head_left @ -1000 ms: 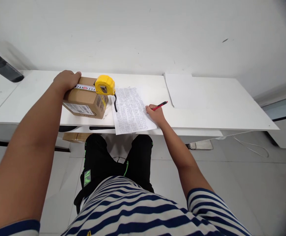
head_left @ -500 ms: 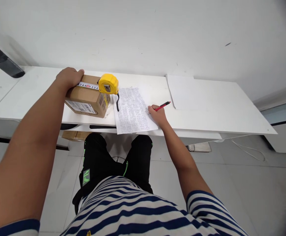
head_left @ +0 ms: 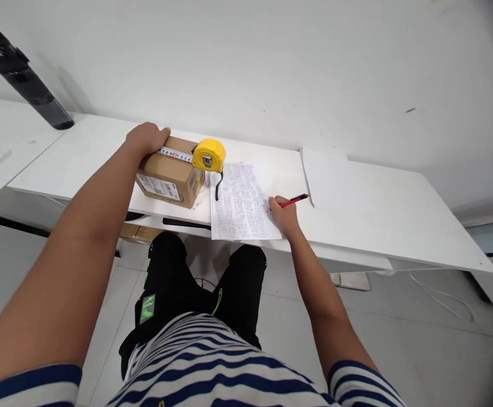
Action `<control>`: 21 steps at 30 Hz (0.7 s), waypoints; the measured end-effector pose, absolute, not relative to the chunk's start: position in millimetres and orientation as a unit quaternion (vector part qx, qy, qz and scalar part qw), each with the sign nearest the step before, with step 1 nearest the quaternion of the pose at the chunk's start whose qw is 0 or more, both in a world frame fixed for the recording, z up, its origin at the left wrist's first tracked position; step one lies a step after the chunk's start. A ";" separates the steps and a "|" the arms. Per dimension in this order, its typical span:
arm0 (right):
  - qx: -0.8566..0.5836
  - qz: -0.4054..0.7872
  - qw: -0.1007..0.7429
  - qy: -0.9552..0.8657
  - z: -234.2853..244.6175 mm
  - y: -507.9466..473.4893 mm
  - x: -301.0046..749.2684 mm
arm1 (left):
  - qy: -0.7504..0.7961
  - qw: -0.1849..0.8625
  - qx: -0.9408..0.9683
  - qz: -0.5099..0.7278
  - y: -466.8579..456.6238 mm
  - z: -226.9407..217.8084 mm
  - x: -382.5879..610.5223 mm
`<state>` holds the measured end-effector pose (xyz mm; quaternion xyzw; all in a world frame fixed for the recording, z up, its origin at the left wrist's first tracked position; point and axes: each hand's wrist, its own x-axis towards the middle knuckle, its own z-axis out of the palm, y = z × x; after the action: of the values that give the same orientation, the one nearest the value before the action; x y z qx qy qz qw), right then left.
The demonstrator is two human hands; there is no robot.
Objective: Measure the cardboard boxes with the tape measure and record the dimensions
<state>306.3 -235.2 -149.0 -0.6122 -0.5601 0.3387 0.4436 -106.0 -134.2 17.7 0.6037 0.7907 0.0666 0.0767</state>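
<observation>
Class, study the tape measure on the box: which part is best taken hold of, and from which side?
Probably best by its yellow case, from above and the person's right. The case is chunky and rounded, while the thin blade runs leftward across the cardboard box to the left hand. Keep the grip off the black strap hanging from the case.
</observation>
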 end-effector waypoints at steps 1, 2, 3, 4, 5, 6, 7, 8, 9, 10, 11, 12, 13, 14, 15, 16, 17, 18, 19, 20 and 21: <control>-0.612 0.340 0.444 -0.560 -149.4 -235.2 305.9 | 0.792 0.078 0.602 0.069 -134.2 17.4 -106.1; -0.612 0.339 0.445 -0.559 -149.6 -235.2 305.5 | 0.792 0.080 0.600 0.071 -134.4 17.3 -106.0; -0.614 0.336 0.449 -0.555 -149.7 -235.2 305.1 | 0.793 0.083 0.600 0.073 -134.6 17.4 -105.9; -0.617 0.331 0.454 -0.550 -149.8 -235.3 304.8 | 0.792 0.085 0.599 0.075 -134.9 17.4 -105.8; -0.621 0.325 0.459 -0.546 -149.9 -235.3 304.6 | 0.791 0.087 0.600 0.076 -135.2 17.5 -105.6; -0.623 0.320 0.461 -0.545 -150.0 -235.4 304.5 | 0.790 0.089 0.601 0.077 -135.5 17.6 -105.5; -0.622 0.320 0.459 -0.547 -150.2 -235.4 304.6 | 0.789 0.090 0.602 0.078 -135.8 17.6 -105.4; -0.619 0.324 0.455 -0.552 -150.4 -235.4 304.7 | 0.789 0.090 0.602 0.078 -136.0 17.7 -105.2; -0.615 0.331 0.451 -0.556 -150.7 -235.2 305.0 | 0.789 0.090 0.603 0.079 -136.1 17.8 -105.1; -0.612 0.336 0.450 -0.557 -151.0 -235.0 305.3 | 0.789 0.091 0.603 0.078 -136.2 17.9 -104.9; -0.612 0.337 0.453 -0.555 -151.3 -234.6 305.6 | 0.790 0.092 0.602 0.076 -136.3 18.0 -104.7; -0.613 0.334 0.458 -0.551 -151.6 -234.2 306.0 | 0.790 0.094 0.601 0.075 -136.4 18.1 -104.5; -0.615 0.329 0.462 -0.548 -151.8 -233.7 306.2 | 0.790 0.096 0.601 0.074 -136.5 18.2 -104.4; -0.616 0.326 0.464 -0.547 -151.9 -233.3 306.3 | 0.790 0.098 0.601 0.075 -136.6 18.2 -104.3; -0.615 0.324 0.463 -0.550 -151.8 -232.9 306.3 | 0.789 0.098 0.602 0.075 -136.6 18.1 -104.3; -0.613 0.325 0.461 -0.554 -151.5 -232.7 306.1 | 0.787 0.098 0.604 0.077 -136.6 18.0 -104.3; -0.611 0.325 0.460 -0.556 -151.0 -232.5 305.8 | 0.787 0.099 0.604 0.079 -136.5 17.9 -104.5; -0.610 0.323 0.462 -0.557 -150.3 -232.6 305.1 | 0.787 0.098 0.604 0.080 -136.3 17.8 -104.7; -0.612 0.318 0.467 -0.553 -149.3 -232.8 304.3 | 0.787 0.098 0.604 0.081 -136.0 17.9 -105.0; -0.615 0.310 0.476 -0.547 -148.2 -233.1 303.4 | 0.788 0.098 0.602 0.081 -135.6 18.1 -105.3; -0.617 0.301 0.488 -0.538 -147.0 -233.6 302.3 | 0.790 0.097 0.600 0.079 -135.3 18.5 -105.7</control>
<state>302.3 -233.6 -147.0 -0.6174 -0.5385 0.3006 0.4884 -105.7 -135.3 18.5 0.6003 0.7899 0.0791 0.0973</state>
